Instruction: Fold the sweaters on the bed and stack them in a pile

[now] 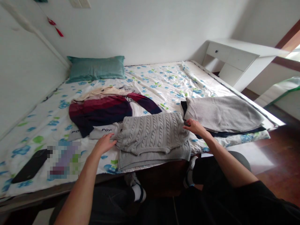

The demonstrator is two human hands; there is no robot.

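Sweater lies between hands — left hand, right hand touching its edges.

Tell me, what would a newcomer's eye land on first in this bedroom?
A grey cable-knit sweater lies folded at the near edge of the flowered bed, the person's left hand at its left side, right hand at its right corner. Behind it on the left sprawls a dark red striped garment; on the right sits a grey ribbed sweater. A teal pillow rests at the far wall.
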